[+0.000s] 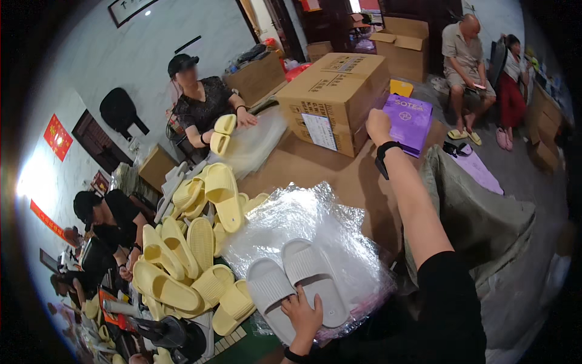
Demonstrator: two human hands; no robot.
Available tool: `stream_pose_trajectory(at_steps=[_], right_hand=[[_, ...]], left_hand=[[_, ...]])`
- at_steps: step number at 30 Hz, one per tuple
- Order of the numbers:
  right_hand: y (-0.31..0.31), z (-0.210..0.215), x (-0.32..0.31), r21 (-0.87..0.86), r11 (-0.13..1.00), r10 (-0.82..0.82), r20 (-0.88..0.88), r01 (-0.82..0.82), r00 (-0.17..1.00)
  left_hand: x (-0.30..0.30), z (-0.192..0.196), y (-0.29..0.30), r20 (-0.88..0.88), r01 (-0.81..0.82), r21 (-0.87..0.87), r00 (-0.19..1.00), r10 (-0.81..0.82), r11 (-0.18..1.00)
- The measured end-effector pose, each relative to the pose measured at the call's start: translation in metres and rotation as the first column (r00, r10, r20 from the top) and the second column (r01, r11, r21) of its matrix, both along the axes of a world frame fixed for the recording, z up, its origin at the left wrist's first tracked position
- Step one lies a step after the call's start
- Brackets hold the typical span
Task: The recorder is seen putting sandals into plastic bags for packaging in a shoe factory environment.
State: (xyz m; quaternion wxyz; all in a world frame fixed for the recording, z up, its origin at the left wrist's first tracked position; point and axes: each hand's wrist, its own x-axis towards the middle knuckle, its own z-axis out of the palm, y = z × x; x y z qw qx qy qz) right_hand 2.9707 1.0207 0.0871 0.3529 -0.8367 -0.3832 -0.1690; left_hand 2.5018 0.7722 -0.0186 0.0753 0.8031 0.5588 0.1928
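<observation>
In the head view, a pair of grey slippers is laid sole-up, side by side, on a stack of clear plastic bags at the near edge of the table. The left hand is pressed on their heels, fingers spread narrowly, apparently so the pair is kept together. The right hand is stretched far out to the purple bags beside the cardboard box; whether anything is pinched cannot be told. Yellow slippers are heaped at the left, within reach.
</observation>
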Motion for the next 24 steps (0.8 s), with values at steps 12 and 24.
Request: stream_pose_trajectory(at_steps=[12, 24], right_hand=[[0.024, -0.017, 0.016, 0.134, 0.984, -0.081, -0.232, 0.114, 0.969], [0.027, -0.023, 0.013, 0.003, 1.000, -0.006, -0.083, 0.007, 0.996]], left_hand=[[-0.001, -0.002, -0.002, -0.023, -0.003, 0.056, 1.000, 0.005, 0.998], [-0.001, -0.002, -0.003, 0.001, 0.005, 0.057, 1.000, -0.005, 0.998]])
